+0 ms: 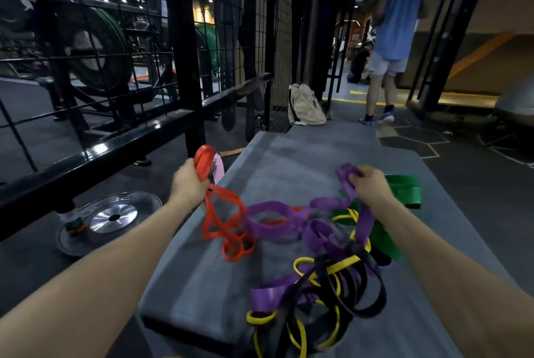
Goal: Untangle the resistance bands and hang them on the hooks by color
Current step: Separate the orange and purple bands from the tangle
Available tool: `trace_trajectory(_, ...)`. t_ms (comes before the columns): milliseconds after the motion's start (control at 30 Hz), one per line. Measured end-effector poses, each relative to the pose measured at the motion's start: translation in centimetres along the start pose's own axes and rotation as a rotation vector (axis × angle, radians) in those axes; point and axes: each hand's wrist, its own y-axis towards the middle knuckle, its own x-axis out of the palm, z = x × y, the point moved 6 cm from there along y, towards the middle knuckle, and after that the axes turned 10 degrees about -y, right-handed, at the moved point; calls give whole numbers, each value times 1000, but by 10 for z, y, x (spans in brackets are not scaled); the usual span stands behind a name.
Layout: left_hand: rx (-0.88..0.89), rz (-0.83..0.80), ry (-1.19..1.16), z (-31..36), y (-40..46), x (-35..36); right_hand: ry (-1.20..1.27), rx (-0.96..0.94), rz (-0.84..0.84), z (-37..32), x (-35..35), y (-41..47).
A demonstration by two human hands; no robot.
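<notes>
left hand grips the red band; right hand seemingly pinches the purple band above the tangle.

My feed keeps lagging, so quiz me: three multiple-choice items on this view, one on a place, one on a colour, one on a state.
1. Where does the weight plate lie?
A. on the floor left of the grey mat
B. on the mat among the bands
C. against the beige bag

2. What colour is the band in the left hand?
A. yellow
B. red
C. green

3. What state is the purple band in the right hand in?
A. hung on a hook
B. lifted, still tangled with other bands
C. lying free by itself

Answers:
1 A: the plate sits on the dark floor beside the grey mat.
2 B: the left hand's grip closes on a red band.
3 B: it runs from the hand down into the pile of yellow, black and green bands.
</notes>
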Motion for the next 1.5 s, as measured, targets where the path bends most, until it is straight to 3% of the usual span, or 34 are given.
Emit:
trace_trajectory(133,25,-44,-87,15,-6,13,-486,-72,-79,2,25,-12)
trace_trajectory(267,27,-57,-119,14,-7,21,-826,-280,-12,-25,42,-29)
trace_trajectory(433,34,-63,-108,8,-9,21,-707,-627,-291,-63,117,-58)
trace_trajectory(567,27,-39,-122,-3,-10,12,-822,-719,-408,-63,168,-72)
trace_trajectory(700,-43,-27,-74,-20,-7,9,-982,-735,-364,-49,185,-69)
trace_trajectory(833,-46,-31,-41,-35,-5,18,-1035,-895,-186,-45,172,-66)
trace_trajectory(933,-86,-70,-153,-47,-4,39,-1098,-861,-211,-25,163,-59)
trace_trajectory(1000,-78,-191,-195,-51,-10,61,-1073,-797,-213,-15,153,-53)
trace_trajectory(1100,-120,-487,-53,-62,-40,100,-1025,-744,-154,-12,127,-49)
trace_trajectory(1200,-108,-589,173,-69,-62,128,-1015,-643,-210,-3,113,-44)
trace_trajectory(1300,-49,-542,352,-60,-68,136,-953,-561,-193,2,102,-39)
trace_trajectory(1500,-43,-155,136,-61,-39,93,-863,-468,-78,-2,81,-34)
